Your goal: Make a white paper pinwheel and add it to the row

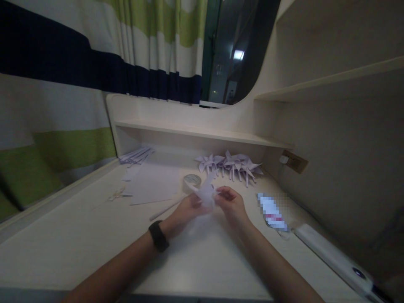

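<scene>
A white paper pinwheel (pixel 206 193) is between my two hands over the middle of the desk, slightly blurred. My left hand (pixel 188 207) grips its left side, a black band on the wrist. My right hand (pixel 232 204) pinches its right edge, fingers bent and closed on the paper. A white paper stick (pixel 164 210) lies slanted on the desk just left of my left hand; its far end reaches behind the fingers. Right behind the hands stands a roll of tape (pixel 192 181), partly covered by a pinwheel blade.
Several pinwheels on sticks (pixel 233 164) lie at the back. Paper sheets (pixel 154 181), a bundle of paper strips (pixel 137 155) and scissors (pixel 116 194) are on the left. A phone (pixel 273 212) and a long white device (pixel 331 254) lie right, below a wall socket (pixel 295 161).
</scene>
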`<state>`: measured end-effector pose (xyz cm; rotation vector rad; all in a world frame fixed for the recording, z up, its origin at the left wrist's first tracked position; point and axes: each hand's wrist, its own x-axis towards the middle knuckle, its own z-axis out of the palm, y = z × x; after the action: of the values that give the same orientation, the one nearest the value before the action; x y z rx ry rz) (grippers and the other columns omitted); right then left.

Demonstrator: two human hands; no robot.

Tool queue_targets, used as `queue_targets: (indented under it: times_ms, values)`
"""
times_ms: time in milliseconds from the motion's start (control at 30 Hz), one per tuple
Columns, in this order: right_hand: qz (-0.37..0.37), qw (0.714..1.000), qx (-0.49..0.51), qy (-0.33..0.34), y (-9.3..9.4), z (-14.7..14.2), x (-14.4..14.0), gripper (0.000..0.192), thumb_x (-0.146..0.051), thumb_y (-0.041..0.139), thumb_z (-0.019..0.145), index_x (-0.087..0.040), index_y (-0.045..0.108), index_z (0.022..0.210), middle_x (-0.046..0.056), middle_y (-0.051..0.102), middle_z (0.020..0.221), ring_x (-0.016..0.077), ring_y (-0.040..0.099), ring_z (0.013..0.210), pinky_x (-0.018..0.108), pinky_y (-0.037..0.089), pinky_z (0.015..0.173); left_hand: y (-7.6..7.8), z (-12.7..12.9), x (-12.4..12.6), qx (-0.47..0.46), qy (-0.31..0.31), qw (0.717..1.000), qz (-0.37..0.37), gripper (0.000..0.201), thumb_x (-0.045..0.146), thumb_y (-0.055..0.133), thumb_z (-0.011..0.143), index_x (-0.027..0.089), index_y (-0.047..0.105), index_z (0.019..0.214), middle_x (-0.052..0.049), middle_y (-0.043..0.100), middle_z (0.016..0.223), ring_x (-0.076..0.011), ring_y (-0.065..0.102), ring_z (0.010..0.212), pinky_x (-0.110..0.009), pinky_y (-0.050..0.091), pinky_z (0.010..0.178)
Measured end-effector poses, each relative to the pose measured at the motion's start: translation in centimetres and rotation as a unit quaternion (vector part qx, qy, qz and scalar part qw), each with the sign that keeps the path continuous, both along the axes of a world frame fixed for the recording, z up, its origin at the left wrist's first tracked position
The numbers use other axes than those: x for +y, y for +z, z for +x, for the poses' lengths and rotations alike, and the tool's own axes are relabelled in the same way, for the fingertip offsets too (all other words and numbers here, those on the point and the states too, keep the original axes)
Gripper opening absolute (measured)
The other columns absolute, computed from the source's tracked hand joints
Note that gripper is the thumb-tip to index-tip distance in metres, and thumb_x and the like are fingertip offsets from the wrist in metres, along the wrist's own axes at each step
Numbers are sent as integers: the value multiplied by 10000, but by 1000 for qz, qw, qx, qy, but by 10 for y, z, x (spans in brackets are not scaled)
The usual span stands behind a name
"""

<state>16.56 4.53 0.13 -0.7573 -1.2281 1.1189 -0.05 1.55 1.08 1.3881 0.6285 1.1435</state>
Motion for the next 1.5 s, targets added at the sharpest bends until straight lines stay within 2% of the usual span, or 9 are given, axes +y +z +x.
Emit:
queue_targets:
  times_ms: [200, 400, 633, 733, 800, 967, 1133, 1267, 1500]
  values:
    - [18, 980, -163, -115, -5, -1, -2, 269, -422, 706, 692, -174, 685, 794, 45, 686, 737, 165, 599, 613, 270, 481, 524, -14, 4, 13, 35, 67, 997, 4, 386, 252, 674, 727, 101, 617, 1077, -142, 664, 1104, -244, 625, 984, -377, 461, 888]
    - [160, 909, -331, -196, -4, 4, -7, 149, -330, 626, 785, -223, 722, 825, 41, 663, 778, 164, 590, 689, 292, 483, 663, -11, -3, 11, 87, 141, 986, 12, 288, 221, 649, 716, 128, 668, 987, -105, 705, 1012, -236, 646, 938, -368, 475, 869]
    - [266, 849, -409, -204, -12, 5, -8, 198, -201, 528, 836, -229, 705, 920, 62, 653, 843, 192, 594, 795, 311, 462, 738, -16, -13, 17, 142, 108, 983, 33, 266, 205, 633, 707, 118, 695, 950, -96, 714, 982, -232, 652, 903, -362, 474, 856]
    - [274, 835, -434, -198, -14, 5, -6, 198, -176, 515, 829, -208, 700, 892, 77, 678, 868, 214, 601, 836, 336, 451, 793, -13, -15, 17, 161, 116, 979, 46, 274, 241, 617, 732, 117, 695, 963, -94, 711, 987, -240, 644, 895, -370, 475, 836]
    - [246, 841, -438, -200, -13, 4, -6, 170, -192, 530, 821, -206, 696, 858, 72, 691, 856, 218, 610, 821, 341, 450, 784, -9, -15, 15, 145, 114, 982, 45, 289, 257, 607, 747, 119, 691, 987, -91, 705, 1007, -238, 637, 903, -371, 469, 838]
    - [128, 898, -382, -176, -11, 1, -6, 137, -270, 573, 802, -197, 688, 796, 43, 707, 787, 193, 629, 718, 301, 463, 682, -4, -14, 11, 97, 105, 990, 17, 322, 250, 619, 735, 132, 682, 1028, -74, 697, 1027, -223, 626, 920, -332, 457, 845]
    - [75, 926, -336, -152, -10, 0, -6, 146, -282, 604, 760, -168, 692, 733, 47, 705, 726, 185, 630, 682, 277, 465, 654, -12, -15, 15, 24, 82, 993, -84, 327, 367, 596, 779, 116, 695, 964, -105, 690, 990, -235, 622, 898, -346, 476, 798]
    - [59, 938, -310, -142, -7, -4, -8, 161, -290, 614, 735, -152, 693, 710, 45, 698, 685, 174, 617, 628, 260, 459, 602, -20, -14, 18, -49, 19, 988, -142, 328, 361, 609, 781, 100, 687, 964, -139, 681, 1003, -228, 618, 891, -376, 462, 843]
    - [76, 929, -320, -170, -6, -6, -15, 140, -268, 611, 747, -160, 687, 701, 27, 687, 661, 162, 604, 605, 243, 440, 578, -24, -14, 19, -76, -69, 985, -142, 282, 257, 610, 771, 112, 677, 1002, -140, 671, 1039, -230, 607, 918, -413, 426, 897]
